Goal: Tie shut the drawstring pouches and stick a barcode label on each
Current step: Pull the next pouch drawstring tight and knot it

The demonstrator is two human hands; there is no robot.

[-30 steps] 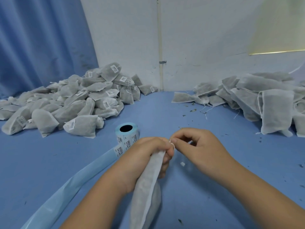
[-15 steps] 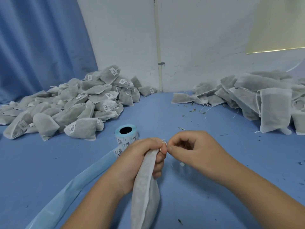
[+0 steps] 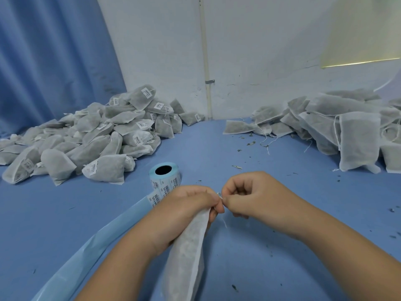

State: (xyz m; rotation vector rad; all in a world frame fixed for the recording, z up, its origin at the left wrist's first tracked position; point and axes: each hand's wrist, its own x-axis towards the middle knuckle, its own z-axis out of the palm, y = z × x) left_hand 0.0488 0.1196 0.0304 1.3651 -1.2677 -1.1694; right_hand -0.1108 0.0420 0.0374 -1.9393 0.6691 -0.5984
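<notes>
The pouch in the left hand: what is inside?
Grey-green filling shows dimly through the pouch fabric. The left hand covers its neck, so the opening is hidden.

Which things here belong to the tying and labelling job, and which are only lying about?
Job: pouch in the left hand; drawstring pinched by the right hand; label roll; labelled pile; unlabelled pile.
Lying about: dark crumbs; bare backing strip; curtain; wall pipe.

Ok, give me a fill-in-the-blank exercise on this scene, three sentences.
1. The left hand grips a pouch while the right hand pinches its ____.
2. The labelled pile lies on the table's ____ side.
3. The label roll stands just beyond the ____ hand.
Missing: string; left; left.
</notes>
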